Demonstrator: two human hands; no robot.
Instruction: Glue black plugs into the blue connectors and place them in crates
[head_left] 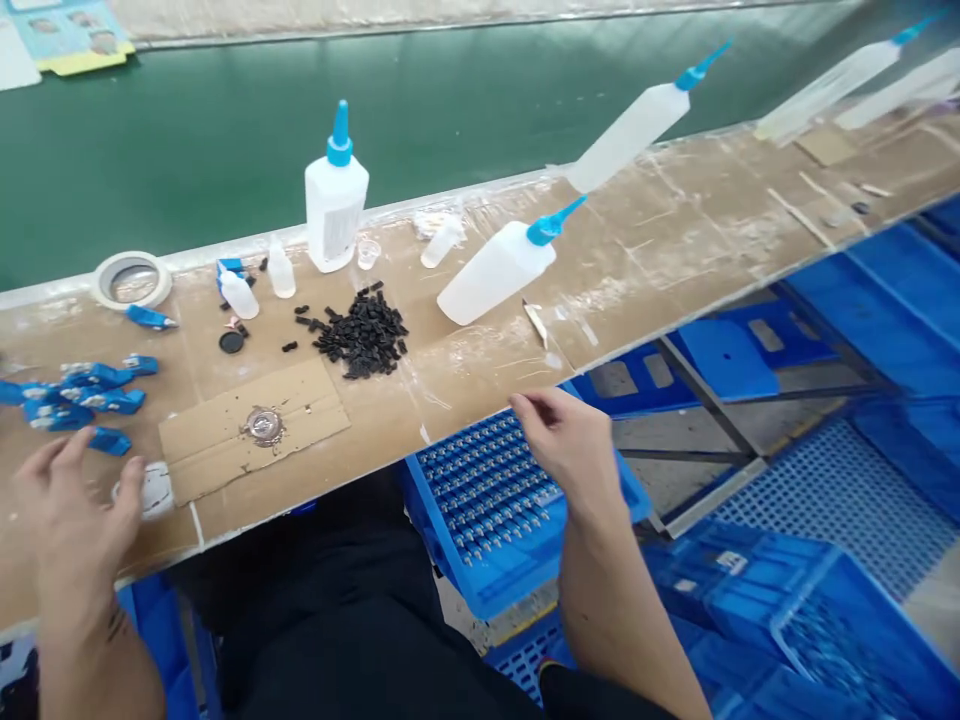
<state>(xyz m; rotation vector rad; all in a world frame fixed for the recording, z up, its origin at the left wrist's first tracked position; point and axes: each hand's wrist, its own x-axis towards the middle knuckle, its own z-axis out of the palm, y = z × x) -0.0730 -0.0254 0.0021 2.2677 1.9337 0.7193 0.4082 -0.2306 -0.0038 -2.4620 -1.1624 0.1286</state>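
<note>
My left hand (79,515) is over the left end of the bench, thumb and fingers apart and nothing in its grasp. Its fingertips are close to a small blue plastic part (110,441); whether they touch it I cannot tell. Beyond lies a loose group of similar blue parts (94,385). My right hand (574,440) is at the bench's front edge with its fingers curled in against the thumb; anything inside is hidden. Below it sits a blue tray (480,595) filled with rows of small blue parts with metallic tips. Between my hands is a cardboard piece (202,455) bearing a dark, shiny blob (265,426).
A pile of small black pieces (364,333) lies mid-bench. White bottles with blue nozzles (336,215) stand or lean behind it, one (495,272) tilted nearer. Tape roll (105,285) is far left. Blue crates (810,570) and a metal frame (720,500) are below right.
</note>
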